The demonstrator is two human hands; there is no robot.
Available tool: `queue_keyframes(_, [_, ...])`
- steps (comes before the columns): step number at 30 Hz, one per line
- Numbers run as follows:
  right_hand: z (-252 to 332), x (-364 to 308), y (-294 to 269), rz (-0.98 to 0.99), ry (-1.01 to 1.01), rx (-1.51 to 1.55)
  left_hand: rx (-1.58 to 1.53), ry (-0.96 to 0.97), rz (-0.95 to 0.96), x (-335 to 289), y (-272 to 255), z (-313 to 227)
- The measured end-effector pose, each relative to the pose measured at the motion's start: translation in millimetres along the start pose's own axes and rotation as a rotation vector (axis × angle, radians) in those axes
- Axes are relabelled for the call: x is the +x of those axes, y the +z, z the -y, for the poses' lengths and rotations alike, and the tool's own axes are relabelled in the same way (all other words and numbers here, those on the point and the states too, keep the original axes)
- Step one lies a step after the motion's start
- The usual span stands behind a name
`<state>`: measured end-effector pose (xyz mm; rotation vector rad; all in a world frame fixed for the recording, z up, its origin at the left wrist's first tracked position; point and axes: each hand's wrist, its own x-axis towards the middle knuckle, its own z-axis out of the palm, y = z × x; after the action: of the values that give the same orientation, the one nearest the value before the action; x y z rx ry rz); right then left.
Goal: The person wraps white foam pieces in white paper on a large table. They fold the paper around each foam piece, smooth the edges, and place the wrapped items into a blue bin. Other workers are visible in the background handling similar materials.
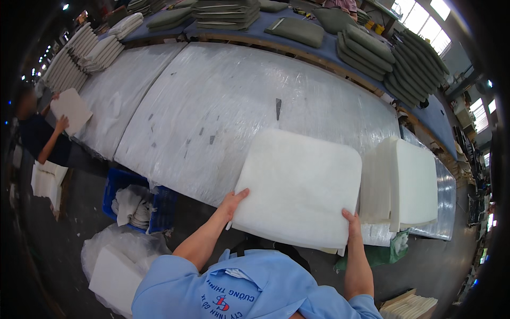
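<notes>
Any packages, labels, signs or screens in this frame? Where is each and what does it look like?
No signs or screens.
Clear plastic bag: floor at lower left, crumpled, holding a white foam block.
Blue crate: under the table edge, rectangular, filled with white scraps.
Shirt print: on the light blue shirt, red and blue emblem with lettering.

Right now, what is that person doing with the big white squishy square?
A person in a light blue shirt holds a white foam cushion pad by its near edge, left hand at one corner and right hand at the other. The pad hangs over the edge of a long table covered in plastic sheet. A stack of white foam pads stands beside it. Green cushions are piled along the far bench. At the far left, another person holds a white pad too.
</notes>
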<state>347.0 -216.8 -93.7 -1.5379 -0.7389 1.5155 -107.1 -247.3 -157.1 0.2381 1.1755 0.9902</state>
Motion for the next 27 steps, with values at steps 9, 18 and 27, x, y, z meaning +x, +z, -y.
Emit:
queue_keyframes(9, [-14.2,62.3,-50.8,-0.134,0.017,-0.907,0.681,0.107,-0.345,26.7,2.3,31.2])
queue_keyframes(18, [-86.9,72.0,-33.0,-0.052,-0.038,-1.136,0.927,-0.068,-0.286,-48.4,-2.9,112.9])
queue_keyframes(27, [-48.4,88.6,47.1,0.509,-0.693,-1.436,0.431,-0.263,-0.812,-187.5,-33.8,212.4])
